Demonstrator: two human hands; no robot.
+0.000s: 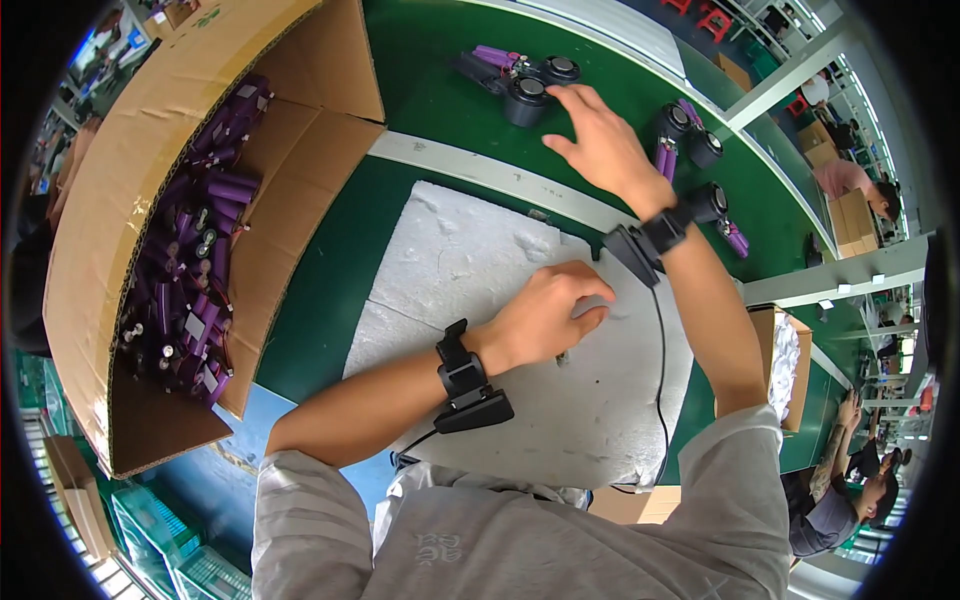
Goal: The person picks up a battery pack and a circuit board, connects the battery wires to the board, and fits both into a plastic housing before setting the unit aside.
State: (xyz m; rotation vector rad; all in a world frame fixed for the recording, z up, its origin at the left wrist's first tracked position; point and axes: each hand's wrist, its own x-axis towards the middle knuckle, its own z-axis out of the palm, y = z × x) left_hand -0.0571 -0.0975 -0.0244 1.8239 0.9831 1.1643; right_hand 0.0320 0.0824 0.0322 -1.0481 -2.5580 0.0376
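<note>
My left hand [548, 314] hovers over or rests on the white foam sheet [440, 250]. Its fingers are loosely curled, thumb and forefinger apart, and I see nothing between them. Beyond it, my right hand [608, 142] reaches to the far strip of the green bench. The fingers are spread, with the fingertips at the edge of a black device [527, 98] that has two round drum-shaped ends and purple cylindrical cells attached; whether they touch it I cannot tell. Similar black devices with purple cells, one pair of drums [706, 150] and a single drum [708, 202], lie to the right.
A large open cardboard box [300, 170] at left holds many purple battery packs [200, 300] with wires. A pale rail [480, 170] crosses the bench behind the foam. A smaller carton [790, 370] stands at right. Cables [660, 390] hang from my wrist straps; other people sit further right.
</note>
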